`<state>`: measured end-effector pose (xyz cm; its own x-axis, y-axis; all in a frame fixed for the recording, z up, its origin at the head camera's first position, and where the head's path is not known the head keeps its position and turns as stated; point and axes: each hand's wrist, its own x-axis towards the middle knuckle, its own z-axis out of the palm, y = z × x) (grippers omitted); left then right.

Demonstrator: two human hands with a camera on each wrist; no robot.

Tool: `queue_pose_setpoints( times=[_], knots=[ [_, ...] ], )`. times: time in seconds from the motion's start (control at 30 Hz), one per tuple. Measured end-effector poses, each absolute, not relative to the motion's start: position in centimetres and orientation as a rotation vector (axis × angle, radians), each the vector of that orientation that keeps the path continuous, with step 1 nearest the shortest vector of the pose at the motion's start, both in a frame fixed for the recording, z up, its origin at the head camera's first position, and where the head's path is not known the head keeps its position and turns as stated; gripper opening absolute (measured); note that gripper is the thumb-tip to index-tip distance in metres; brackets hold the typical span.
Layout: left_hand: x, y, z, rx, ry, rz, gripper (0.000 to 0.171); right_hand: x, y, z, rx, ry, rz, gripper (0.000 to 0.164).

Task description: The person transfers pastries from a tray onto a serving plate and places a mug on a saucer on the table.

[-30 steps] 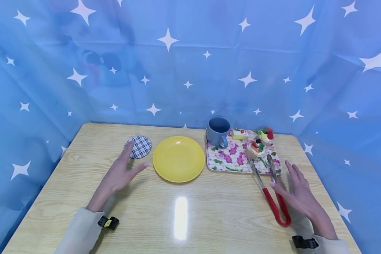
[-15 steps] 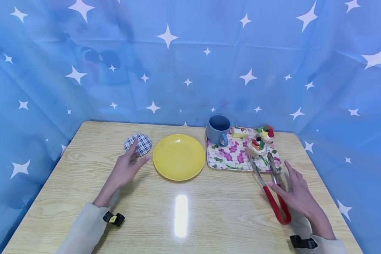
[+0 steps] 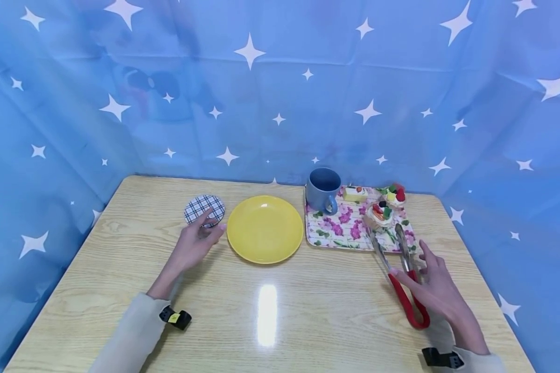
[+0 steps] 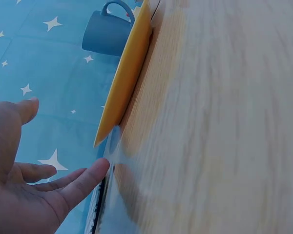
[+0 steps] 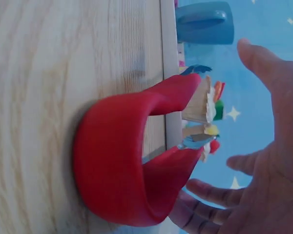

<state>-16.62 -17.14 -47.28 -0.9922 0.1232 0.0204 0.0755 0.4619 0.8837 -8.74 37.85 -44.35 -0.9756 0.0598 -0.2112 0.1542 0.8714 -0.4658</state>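
Observation:
My left hand point(image 3: 190, 249) is over the near edge of a round checkered coaster point(image 3: 198, 205), its thumb close to the rim of a yellow plate point(image 3: 265, 230). The left wrist view has the hand point(image 4: 34, 200) with loosely bent fingers, holding nothing, beside the plate point(image 4: 122, 78). Red-handled metal tongs point(image 3: 408, 308) lie with their tips on a flowered tray point(image 3: 316, 234). Over the handles hovers my right hand point(image 3: 436, 292), thumb and fingers spread to either side. From the right wrist, the tongs point(image 5: 110, 161) show a gap to the palm of that hand point(image 5: 268, 180).
A blue mug point(image 3: 319, 196) stands on the tray's left side. Behind the tong tips sits a fruit-topped cupcake point(image 3: 377, 220), with another cupcake point(image 3: 393, 200) farther back and a small cake slice point(image 3: 354, 195) near the mug. A starry blue curtain point(image 3: 280, 93) backs the wooden table point(image 3: 205, 331).
My left hand has moved right, toward the plate, its fingers bending a little. The right hand has shifted slightly left over the tong handles, its thumb crossing them. The tableware has not moved.

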Motion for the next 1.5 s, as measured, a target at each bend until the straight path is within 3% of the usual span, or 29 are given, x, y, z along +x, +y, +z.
queue_pose_setpoints(
  times=[0.33,0.9,1.5],
  knots=[
    [-17.2,-16.6,-48.3,0.174,2.422,1.77,0.081,-8.6,37.5,-44.8,0.211,2.851,-0.739,0.117],
    [-18.2,-15.6,-49.1,0.146,2.232,1.876,0.068,-8.6,37.0,-45.3,0.269,2.826,-0.692,0.126],
    [-18.2,-16.1,-49.9,0.089,2.065,1.941,0.062,-8.7,36.5,-45.5,0.322,2.789,-0.697,0.121]
  ],
)
